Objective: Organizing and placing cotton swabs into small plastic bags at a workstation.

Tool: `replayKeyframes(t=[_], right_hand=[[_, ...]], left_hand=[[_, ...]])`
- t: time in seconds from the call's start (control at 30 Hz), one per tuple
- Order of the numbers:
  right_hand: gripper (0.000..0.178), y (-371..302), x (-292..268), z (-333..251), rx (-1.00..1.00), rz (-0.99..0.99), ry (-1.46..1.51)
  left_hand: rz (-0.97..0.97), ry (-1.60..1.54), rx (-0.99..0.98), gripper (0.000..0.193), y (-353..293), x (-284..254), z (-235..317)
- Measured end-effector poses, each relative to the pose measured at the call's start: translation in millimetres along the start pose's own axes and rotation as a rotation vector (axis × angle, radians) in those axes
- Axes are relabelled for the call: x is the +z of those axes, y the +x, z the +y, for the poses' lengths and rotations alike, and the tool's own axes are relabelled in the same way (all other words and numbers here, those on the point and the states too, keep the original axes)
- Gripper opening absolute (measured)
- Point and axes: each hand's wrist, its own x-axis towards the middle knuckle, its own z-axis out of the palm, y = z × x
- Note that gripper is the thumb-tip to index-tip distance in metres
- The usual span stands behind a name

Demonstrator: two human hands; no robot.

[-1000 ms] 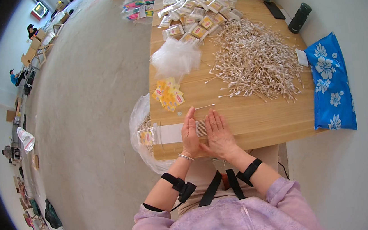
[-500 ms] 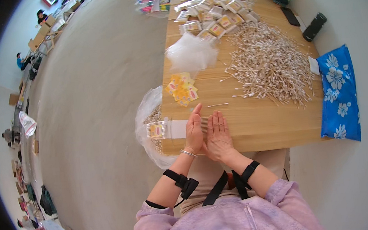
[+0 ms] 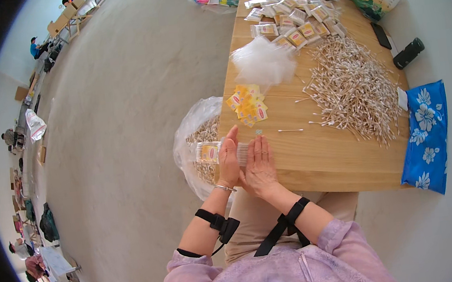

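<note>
Close together at the table's near left corner are both my hands. My left hand (image 3: pixel 228 161) stands on its edge, fingers stretched and held together. My right hand (image 3: pixel 260 169) lies flat, fingers straight, over a row of cotton swabs (image 3: pixel 243 153) that shows between the two hands. Just left of my left hand, a packet of swabs with a yellow card (image 3: pixel 208 152) sticks out past the table edge, above a clear bag of swabs (image 3: pixel 197 126). What lies under my palms is hidden. One loose swab (image 3: pixel 290 130) rests beyond my right hand.
Yellow cards (image 3: pixel 248 105) and clear plastic sleeves (image 3: pixel 264 62) lie along the table's left side. Farther back are filled swab packets (image 3: pixel 296 19). A large swab heap (image 3: pixel 351 90) covers the right, beside a blue flowered pack (image 3: pixel 425 138), a black bottle (image 3: pixel 409 53) and a phone (image 3: pixel 381 36).
Both hands have shifted left toward the table edge. The packet is now closer to my left hand, and the white strip between them no longer shows. The view has also turned left.
</note>
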Motion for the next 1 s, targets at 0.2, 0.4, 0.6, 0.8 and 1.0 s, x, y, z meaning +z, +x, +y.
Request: replayKeyframes(t=[0.2, 0.4, 0.6, 0.8, 1.0], right_hand=[[0.088, -7.6, -6.0, 5.5, -0.117, -0.068, 0.034], [0.092, -7.9, -1.7, 6.2, -0.096, -0.059, -0.008], [0.092, -4.5, 1.0, -3.2, -0.043, -0.038, -0.032], [0.094, -4.3, 0.3, -8.7, -0.046, -0.109, -0.088], [0.094, -4.2, 3.1, -10.7, -0.048, -0.017, 0.001]], left_hand=[[0.019, -0.001, 0.012, 0.055, -0.6, -4.6, -3.9], [-0.11, 0.034, -0.031, 0.054, -0.5, -12.7, -1.9], [-0.134, 0.145, -0.003, 0.056, -3.0, -12.7, 3.2], [-0.092, 0.251, 0.024, 0.048, -5.8, -15.9, -0.3], [0.117, 0.706, 0.266, 0.044, 7.3, -57.6, 27.9]])
